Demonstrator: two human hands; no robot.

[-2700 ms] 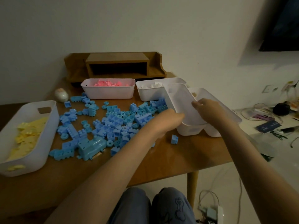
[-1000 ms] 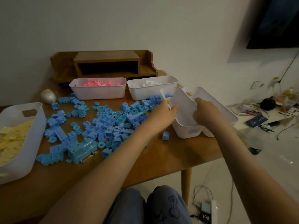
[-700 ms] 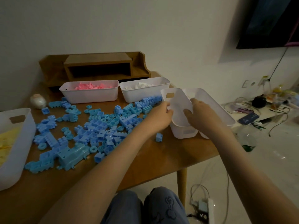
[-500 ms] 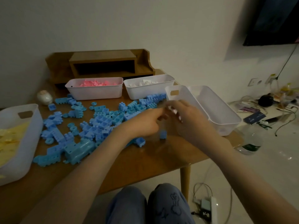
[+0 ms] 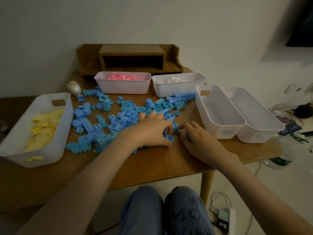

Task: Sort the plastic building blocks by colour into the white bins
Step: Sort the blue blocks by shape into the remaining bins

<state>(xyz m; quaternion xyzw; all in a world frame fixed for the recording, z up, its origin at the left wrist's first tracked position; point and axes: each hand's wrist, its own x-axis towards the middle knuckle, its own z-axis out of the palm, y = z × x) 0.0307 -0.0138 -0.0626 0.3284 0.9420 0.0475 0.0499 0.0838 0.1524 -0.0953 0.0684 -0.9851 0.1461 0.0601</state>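
Observation:
Several light blue blocks lie scattered over the middle of the wooden table. My left hand lies on the near right edge of the pile, fingers curled round blue blocks, its thumb against a small blue block. Just right of it, my right hand curls its fingers over another blue block that is mostly hidden. Two empty white bins stand side by side at the right. Other bins hold yellow blocks, pink blocks and white blocks.
A wooden shelf unit stands at the back against the wall. A small pale rounded object sits at the back left. Cables and clutter lie on the floor to the right. My knees are under the near edge.
Both hands let go of the empty white bin, which now stands beside the other one. They moved left and down onto the blue blocks.

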